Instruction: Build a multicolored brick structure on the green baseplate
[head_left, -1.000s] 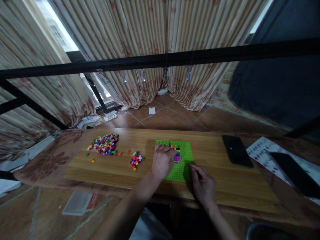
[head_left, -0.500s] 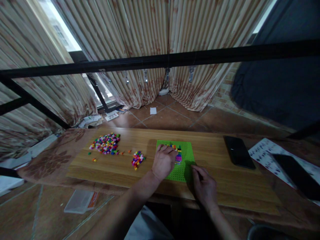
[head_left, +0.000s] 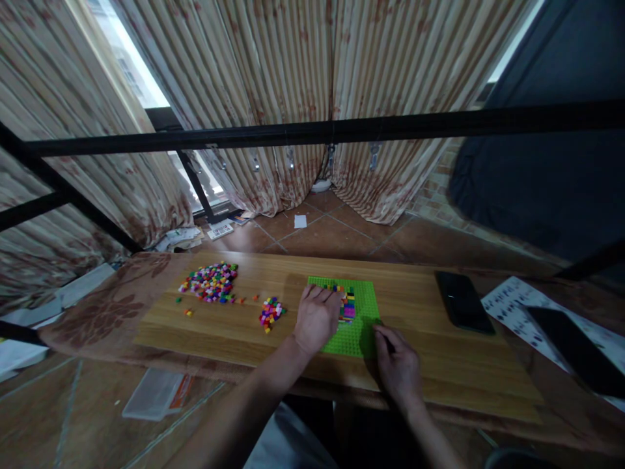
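A green studded baseplate lies on the wooden board, with a cluster of colourful toy bricks built on it. My left hand is over the plate's left part, fingers bent down and drawn together against the left side of the cluster. Its fingertips are hidden, so whatever they pinch does not show. At the plate's near right edge, my right hand is closed, with thumb and forefinger at the rim. A small pile of loose bricks lies left of the plate.
A larger heap of bricks is at the board's far left, with a few strays nearby. To the right lie a black tablet, a printed sheet and a dark phone-like slab. A black rail crosses beyond the board.
The whole view has shifted slightly. My left hand has moved a little left, and more of the brick cluster shows beside it. My right hand stays at the plate's edge.
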The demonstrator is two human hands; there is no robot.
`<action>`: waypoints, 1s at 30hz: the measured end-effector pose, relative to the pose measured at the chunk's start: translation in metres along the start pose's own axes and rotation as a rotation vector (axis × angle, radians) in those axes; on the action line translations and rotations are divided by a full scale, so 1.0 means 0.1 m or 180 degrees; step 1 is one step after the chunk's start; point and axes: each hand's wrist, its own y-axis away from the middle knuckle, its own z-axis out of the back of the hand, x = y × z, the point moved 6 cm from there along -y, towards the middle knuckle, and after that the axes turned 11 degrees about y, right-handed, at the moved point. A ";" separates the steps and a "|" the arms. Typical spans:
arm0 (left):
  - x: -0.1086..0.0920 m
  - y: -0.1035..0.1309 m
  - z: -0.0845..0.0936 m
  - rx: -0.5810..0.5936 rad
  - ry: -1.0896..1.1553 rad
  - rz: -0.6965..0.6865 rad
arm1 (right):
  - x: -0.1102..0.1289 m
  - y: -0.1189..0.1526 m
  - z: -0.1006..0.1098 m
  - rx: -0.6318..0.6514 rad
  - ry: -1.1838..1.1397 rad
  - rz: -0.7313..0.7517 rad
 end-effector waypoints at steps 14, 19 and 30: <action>-0.03 -0.01 -0.13 0.0031 -0.0327 0.0343 | -0.02 0.00 -0.01 0.0002 -0.0012 -0.0051; -0.06 0.00 -0.13 0.0103 -0.0417 0.0335 | -0.01 0.00 0.00 -0.0009 0.0008 -0.0045; -0.04 0.02 -0.15 0.0025 -0.0323 0.0241 | 0.05 0.01 0.04 -0.0119 0.0077 0.0092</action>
